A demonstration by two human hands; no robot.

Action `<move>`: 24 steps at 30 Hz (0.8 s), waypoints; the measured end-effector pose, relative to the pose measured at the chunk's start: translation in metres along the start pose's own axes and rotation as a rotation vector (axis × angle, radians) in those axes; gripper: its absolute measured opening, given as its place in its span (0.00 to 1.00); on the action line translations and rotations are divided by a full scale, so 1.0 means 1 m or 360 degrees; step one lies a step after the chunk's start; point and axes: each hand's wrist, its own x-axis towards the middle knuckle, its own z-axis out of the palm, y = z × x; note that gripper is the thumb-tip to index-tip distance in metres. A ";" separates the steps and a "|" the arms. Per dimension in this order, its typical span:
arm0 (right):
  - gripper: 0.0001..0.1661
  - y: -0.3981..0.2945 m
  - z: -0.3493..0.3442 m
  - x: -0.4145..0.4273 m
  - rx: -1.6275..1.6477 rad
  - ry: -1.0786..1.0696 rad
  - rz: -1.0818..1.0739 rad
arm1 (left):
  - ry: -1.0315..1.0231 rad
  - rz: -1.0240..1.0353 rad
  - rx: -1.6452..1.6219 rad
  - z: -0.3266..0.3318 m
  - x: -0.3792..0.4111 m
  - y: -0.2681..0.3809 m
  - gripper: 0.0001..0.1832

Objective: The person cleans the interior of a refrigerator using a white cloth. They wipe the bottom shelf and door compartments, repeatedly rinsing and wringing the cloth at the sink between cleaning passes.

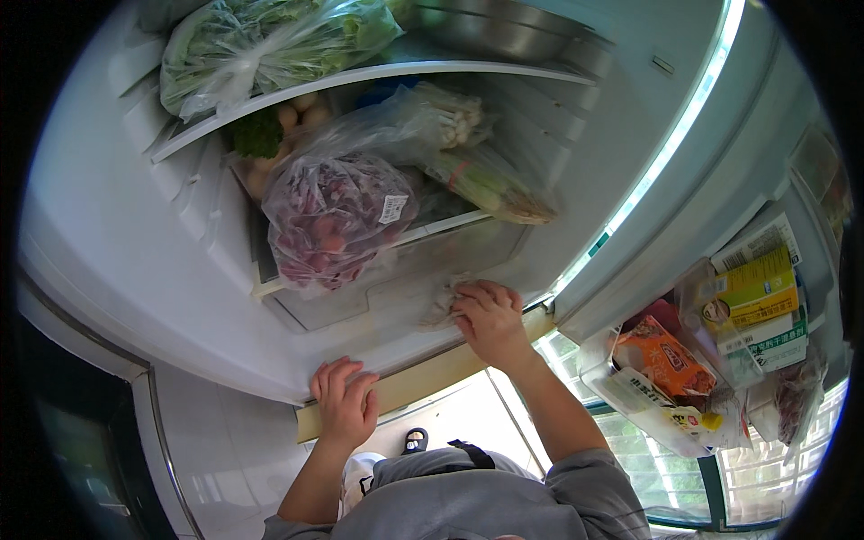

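My right hand presses a crumpled, pale, thin cloth against the lower front of an open refrigerator's interior. That spot is beside the clear drawer front, and the fingers partly cover the cloth. At the bottom front edge of the refrigerator, my left hand rests with fingers apart and nothing in it. Above the drawer, a clear plastic bag of dark red fruit with a white label hangs over the shelf's front edge. To its right lies a bagged bunch of green stalks.
The upper shelf carries bagged leafy greens and a steel bowl. Eggs and bagged pale mushrooms sit below it. The open door at right has a bin full of packets and boxes, including an orange packet.
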 end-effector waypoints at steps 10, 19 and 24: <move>0.27 0.005 -0.005 -0.008 -0.0036 0.0015 0.0336 | 0.0021 -0.0022 -0.0016 0.001 0.002 0.001 0.13; 0.25 0.006 -0.007 -0.010 0.0045 -0.0059 0.0153 | -0.0018 -0.0023 0.0009 -0.001 0.002 0.001 0.14; 0.24 0.025 -0.002 -0.006 -0.0292 0.0121 0.0350 | 0.0011 -0.0019 0.0003 0.002 -0.001 0.000 0.12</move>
